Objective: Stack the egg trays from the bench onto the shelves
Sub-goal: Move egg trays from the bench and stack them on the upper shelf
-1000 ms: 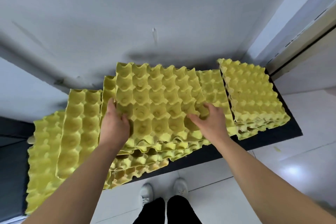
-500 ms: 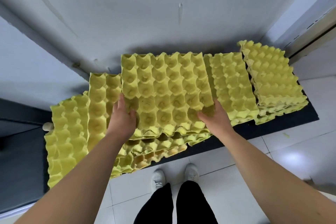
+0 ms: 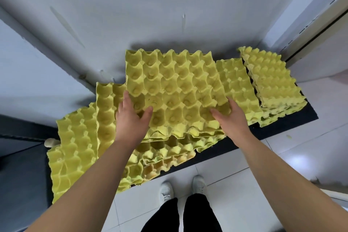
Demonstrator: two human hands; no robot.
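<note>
Yellow-green pulp egg trays are being shown spread along a dark surface [image 3: 293,124] that is set against a pale wall [image 3: 169,15]. The top tray [image 3: 175,88] of the middle pile [image 3: 169,150] is being grasped at its two near corners. The left hand [image 3: 130,118] is being closed round the left edge with its thumb laid across the cups, and the right hand [image 3: 231,118] is being wrapped round the right edge likewise. Whether the top tray is touching the pile beneath cannot be told. Overlapping side trays [image 3: 75,147] are being seen at the left, overhanging the surface, and a separate stack [image 3: 273,79] at the right end. White shoes [image 3: 166,192] are being seen on the tiled floor [image 3: 282,156].
</note>
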